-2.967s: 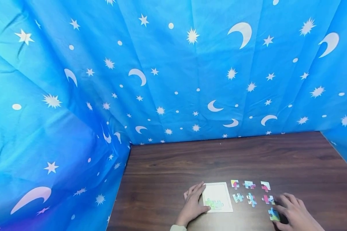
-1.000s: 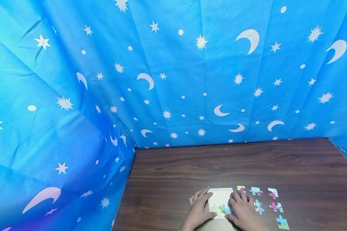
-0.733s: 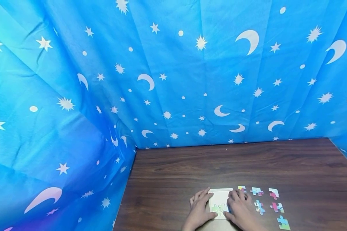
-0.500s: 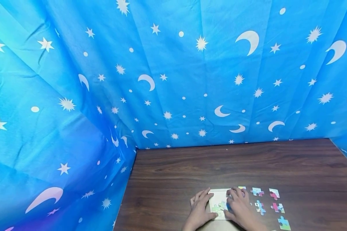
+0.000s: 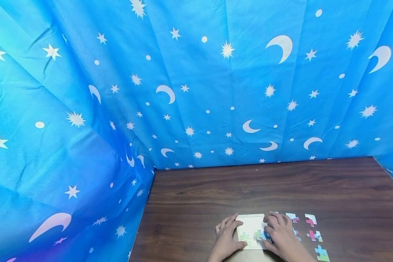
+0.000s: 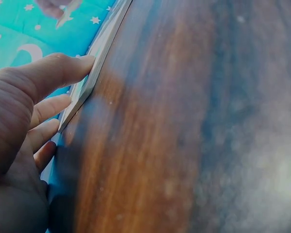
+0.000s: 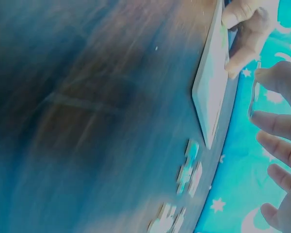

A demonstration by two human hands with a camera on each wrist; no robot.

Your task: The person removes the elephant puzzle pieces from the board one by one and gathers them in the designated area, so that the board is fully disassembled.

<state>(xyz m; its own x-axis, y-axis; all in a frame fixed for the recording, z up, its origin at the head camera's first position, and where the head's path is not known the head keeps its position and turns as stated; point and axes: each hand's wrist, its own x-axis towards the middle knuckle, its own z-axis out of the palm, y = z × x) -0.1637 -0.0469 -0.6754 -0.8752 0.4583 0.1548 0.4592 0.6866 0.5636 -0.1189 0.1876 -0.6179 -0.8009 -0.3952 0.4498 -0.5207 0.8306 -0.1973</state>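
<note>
A pale square puzzle tray (image 5: 250,222) lies on the table. My left hand (image 5: 227,238) grips its left side, thumb at the near edge and fingers by the far left corner; the left wrist view shows the thumb on the tray's rim. One green jigsaw piece (image 5: 245,237) lies in the tray's near left corner. Over the tray's right side, my right hand (image 5: 280,234) pinches a green and blue jigsaw piece (image 5: 258,234) between thumb and index finger. The right wrist view shows this piece (image 7: 254,94) edge-on, the other fingers spread apart.
Right of the tray are several loose jigsaw pieces, among them a pink and white one (image 5: 310,219), a pink and blue one (image 5: 314,235) and a blue and green one (image 5: 321,253). My right hand partly covers others. Blue star-patterned cloth (image 5: 216,91) hangs behind the dark wooden table (image 5: 190,196).
My right hand has come from the loose pieces on the right to the tray. Lately it shifted right with the green and blue piece, away from the green one. My left hand stays.
</note>
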